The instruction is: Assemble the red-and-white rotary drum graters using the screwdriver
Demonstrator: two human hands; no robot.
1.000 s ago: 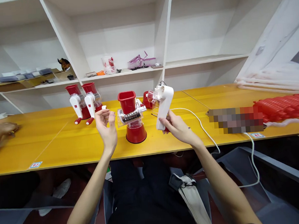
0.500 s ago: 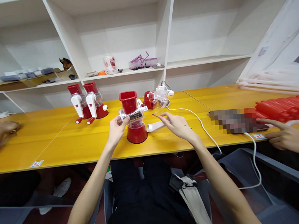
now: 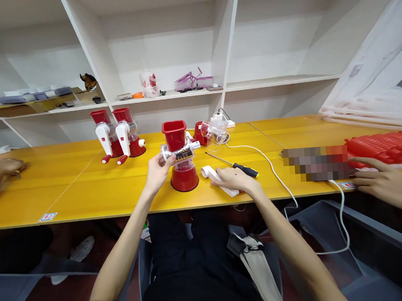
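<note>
A red and clear rotary grater [image 3: 175, 136] stands upright on the yellow table. Its metal drum [image 3: 184, 153] sits crosswise in the clear housing, with a white shaft end pointing right. My left hand [image 3: 157, 173] is closed around the left side of this housing. Just right of the red base, my right hand [image 3: 235, 178] has its fingers closed over a white crank handle [image 3: 207, 172], which lies on the table; part of the handle is hidden under the fingers. Behind that hand lies a screwdriver [image 3: 245, 169] with a dark and yellow grip.
Two assembled graters [image 3: 127, 132] stand at the back left. A red base [image 3: 200, 133] and clear housing [image 3: 215, 132] lie behind my grater. A white cable [image 3: 263, 155] crosses the table. Red parts [image 3: 383, 144] are piled right. Other people's hands [image 3: 389, 181] rest at both sides.
My right hand has let go of the screwdriver, which now lies on the table. It has moved down onto the white crank handle, which has turned and shifted slightly. My left hand stays on the grater.
</note>
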